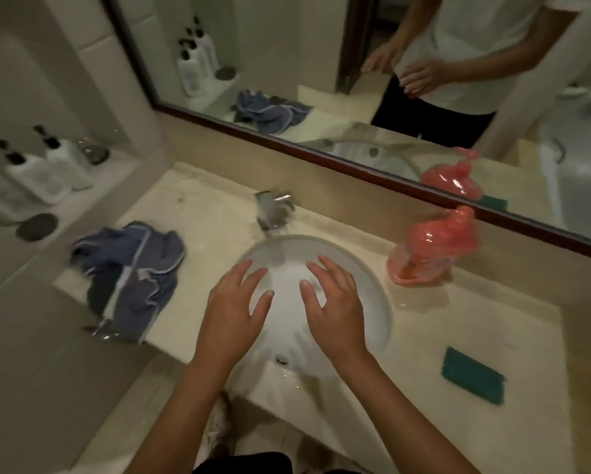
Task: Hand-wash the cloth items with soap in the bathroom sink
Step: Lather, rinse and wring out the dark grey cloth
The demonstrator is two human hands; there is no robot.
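Left hand and right hand over sink, each grip spread, holding nothing; one blue cloth pile at counter left edge

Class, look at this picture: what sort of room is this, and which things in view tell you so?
Most likely a bathroom, perhaps a hotel's: a white sink set in a stone counter, a tap behind it, a wide wall mirror, and pump bottles on a side ledge.
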